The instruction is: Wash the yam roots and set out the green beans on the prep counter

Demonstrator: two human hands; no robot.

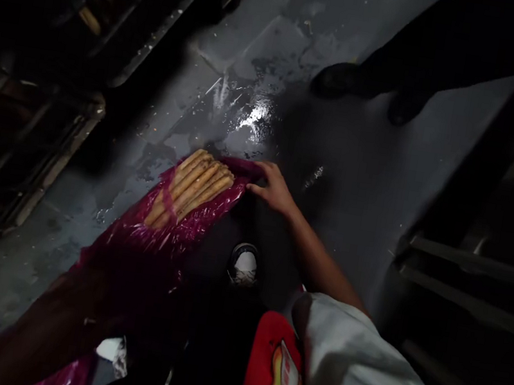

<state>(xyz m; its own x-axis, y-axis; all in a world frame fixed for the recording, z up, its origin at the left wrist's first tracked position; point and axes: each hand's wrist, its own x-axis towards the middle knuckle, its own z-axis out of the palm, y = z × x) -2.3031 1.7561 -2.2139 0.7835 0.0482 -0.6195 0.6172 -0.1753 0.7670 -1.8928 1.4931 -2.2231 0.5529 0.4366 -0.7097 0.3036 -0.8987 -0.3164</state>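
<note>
A bundle of long tan sticks, their kind unclear, pokes out of the open mouth of a magenta plastic bag. The bag slants from the lower left up to the centre, over the wet floor. My right hand pinches the bag's rim on the right side, thumb and fingers closed on the film. From the lower left comes my left forearm, dark with shadow, reaching to the bag's lower part. Darkness hides the fingers of my left hand.
Dark slatted crates holding tan pieces stand at the left. More dark racks are at the right. Another person's dark shoe is on the wet grey floor ahead. My own shoe shows below the bag's mouth.
</note>
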